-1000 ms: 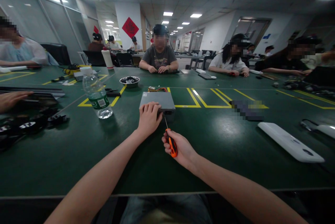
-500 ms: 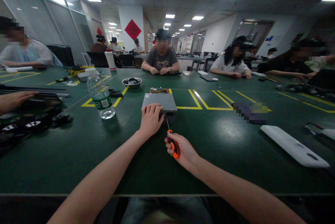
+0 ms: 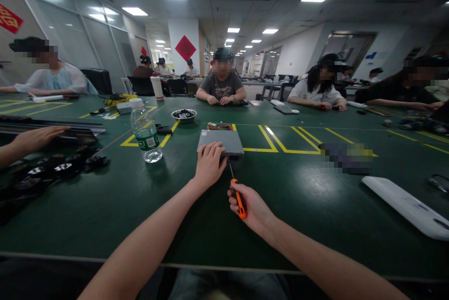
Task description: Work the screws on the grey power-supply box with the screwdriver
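A flat grey metal box (image 3: 224, 141) lies on the green table (image 3: 105, 206) in front of me, with coloured wires (image 3: 219, 126) at its far edge. My left hand (image 3: 209, 165) rests on the box's near left corner, fingers curled over its edge. My right hand (image 3: 249, 206) is closed round an orange-handled screwdriver (image 3: 239, 201), whose thin shaft points up to the box's near face.
A plastic water bottle (image 3: 146, 131) stands left of the box, a metal bowl (image 3: 184, 115) behind it. A long white cover (image 3: 407, 205) lies at the right. Black parts (image 3: 52, 169) and another person's hand (image 3: 35, 137) are at the left. Several people sit round the table.
The view has shifted and dipped a little, so everything sits a little right and lower in the frame. Both hands keep the same hold on the box and the screwdriver.
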A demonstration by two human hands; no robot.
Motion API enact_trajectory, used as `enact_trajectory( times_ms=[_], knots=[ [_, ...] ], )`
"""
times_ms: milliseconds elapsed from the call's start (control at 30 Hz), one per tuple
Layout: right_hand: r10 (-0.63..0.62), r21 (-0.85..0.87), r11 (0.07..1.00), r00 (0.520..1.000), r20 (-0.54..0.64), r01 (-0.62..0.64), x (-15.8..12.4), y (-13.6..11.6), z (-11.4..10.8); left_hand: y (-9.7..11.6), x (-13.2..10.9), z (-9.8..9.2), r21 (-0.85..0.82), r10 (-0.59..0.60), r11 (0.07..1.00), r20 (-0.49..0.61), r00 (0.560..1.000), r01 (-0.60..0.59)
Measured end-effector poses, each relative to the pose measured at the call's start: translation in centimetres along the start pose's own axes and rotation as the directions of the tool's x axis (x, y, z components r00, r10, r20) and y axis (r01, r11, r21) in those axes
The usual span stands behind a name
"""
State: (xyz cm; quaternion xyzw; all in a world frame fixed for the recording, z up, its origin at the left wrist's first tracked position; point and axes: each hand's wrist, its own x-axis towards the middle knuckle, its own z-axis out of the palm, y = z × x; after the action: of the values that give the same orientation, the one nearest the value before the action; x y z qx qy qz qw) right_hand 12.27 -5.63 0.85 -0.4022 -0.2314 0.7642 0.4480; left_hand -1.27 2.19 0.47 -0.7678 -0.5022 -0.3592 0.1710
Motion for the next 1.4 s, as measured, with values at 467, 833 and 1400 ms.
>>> enact_trajectory(
  times_ms=[467, 833, 1400],
  knots=[
    [0.054, 0.014, 0.998, 0.999, 0.002, -0.054, -0.06, -0.13, 0.06, -0.01, 0.0, 0.18, 0.002, -0.008, 1.0, 0.012, 1.0, 0.008],
    [0.034, 0.028, 0.999, 0.999, 0.011, -0.034, -0.4, -0.15, 0.18, 0.02, 0.11, 0.19, 0.013, -0.016, 1.0, 0.019, 1.0, 0.016],
    [0.048, 0.051, 0.998, 0.998, 0.038, -0.049, -0.31, -0.07, -0.04, 0.0, 0.06, 0.24, -0.001, -0.01, 1.0, 0.012, 1.0, 0.01]
  ],
)
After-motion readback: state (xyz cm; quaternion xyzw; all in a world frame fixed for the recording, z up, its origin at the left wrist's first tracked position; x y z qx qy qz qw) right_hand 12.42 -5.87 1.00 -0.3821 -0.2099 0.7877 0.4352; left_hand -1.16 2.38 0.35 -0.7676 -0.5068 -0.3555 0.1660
